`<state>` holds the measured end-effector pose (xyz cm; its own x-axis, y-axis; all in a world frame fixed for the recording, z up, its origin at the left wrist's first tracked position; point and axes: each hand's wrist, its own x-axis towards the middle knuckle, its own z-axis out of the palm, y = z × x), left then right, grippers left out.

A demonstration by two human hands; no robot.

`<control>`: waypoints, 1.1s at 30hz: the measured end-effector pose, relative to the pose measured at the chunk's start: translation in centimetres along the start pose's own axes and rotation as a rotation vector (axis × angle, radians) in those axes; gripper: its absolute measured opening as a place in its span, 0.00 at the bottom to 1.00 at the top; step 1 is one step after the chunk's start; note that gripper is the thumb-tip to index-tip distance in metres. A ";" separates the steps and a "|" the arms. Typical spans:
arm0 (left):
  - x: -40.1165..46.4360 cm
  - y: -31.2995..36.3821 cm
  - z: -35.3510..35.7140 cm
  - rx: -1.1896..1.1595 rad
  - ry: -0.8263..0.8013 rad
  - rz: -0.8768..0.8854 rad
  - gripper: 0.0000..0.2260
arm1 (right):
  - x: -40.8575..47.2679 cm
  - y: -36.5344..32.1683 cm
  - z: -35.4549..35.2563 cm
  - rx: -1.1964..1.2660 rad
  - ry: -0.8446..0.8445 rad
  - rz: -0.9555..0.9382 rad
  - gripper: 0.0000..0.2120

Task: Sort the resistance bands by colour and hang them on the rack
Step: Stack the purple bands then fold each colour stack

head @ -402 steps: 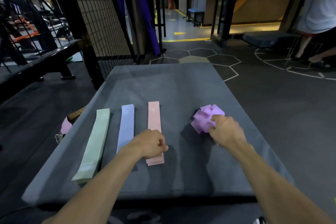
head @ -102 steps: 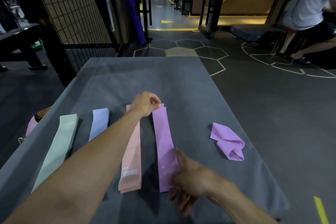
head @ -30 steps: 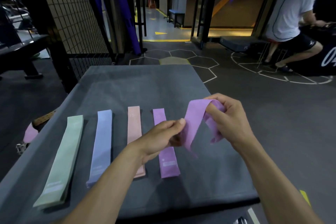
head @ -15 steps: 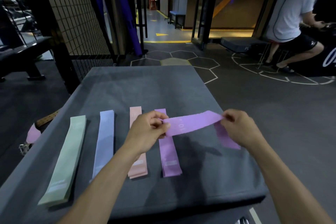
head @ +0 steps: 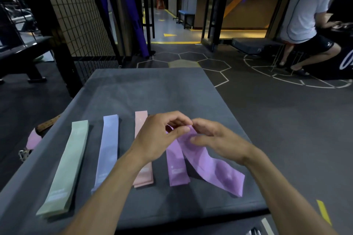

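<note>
the left hand (head: 158, 137) and right hand (head: 215, 139) pinch the far end of a loose purple band (head: 212, 166) (near end trailing toward the mat's (head: 152, 89) right edge), apparently aligning it beside the flat purple band (head: 176, 168).

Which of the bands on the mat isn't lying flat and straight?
The right-hand purple band, held at its far end by both hands; it twists and slants, while the green, blue, pink and other purple lie flat.
</note>
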<state>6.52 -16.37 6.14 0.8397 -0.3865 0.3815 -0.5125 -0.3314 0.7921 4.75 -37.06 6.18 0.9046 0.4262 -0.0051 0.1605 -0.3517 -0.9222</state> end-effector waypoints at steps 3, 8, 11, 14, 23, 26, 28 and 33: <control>0.3 -0.2 -0.6 -0.098 0.072 0.008 0.07 | 0.4 0.4 0.4 0.048 0.027 -0.014 0.11; 0.8 -0.7 -2.4 -0.186 0.199 -0.057 0.09 | 0.0 2.2 -0.1 0.091 -0.074 0.083 0.11; 1.1 -1.5 -3.8 -0.164 0.277 -0.103 0.09 | -0.6 3.1 -0.8 0.096 -0.152 0.162 0.10; 1.2 -2.6 -4.7 -0.182 0.343 -0.152 0.09 | -1.1 3.6 -1.2 0.053 -0.201 0.222 0.11; 1.4 -5.3 -5.9 -0.179 0.441 -0.284 0.10 | -2.2 3.9 -2.4 0.040 -0.138 0.291 0.06; 1.5 -5.7 -5.8 -0.167 0.447 -0.307 0.09 | -2.5 3.8 -2.7 0.042 -0.123 0.304 0.13; 1.6 -5.9 -5.8 -0.154 0.461 -0.313 0.09 | -2.6 3.7 -2.6 0.034 -0.122 0.310 0.15; 1.8 -6.5 -6.2 -0.126 0.532 -0.341 0.09 | -2.9 3.7 -2.7 0.187 -0.115 0.310 0.12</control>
<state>12.52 -9.57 4.62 0.9427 0.2127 0.2569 -0.2034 -0.2440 0.9482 3.82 -41.84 3.79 0.8471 0.4179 -0.3284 -0.1983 -0.3247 -0.9248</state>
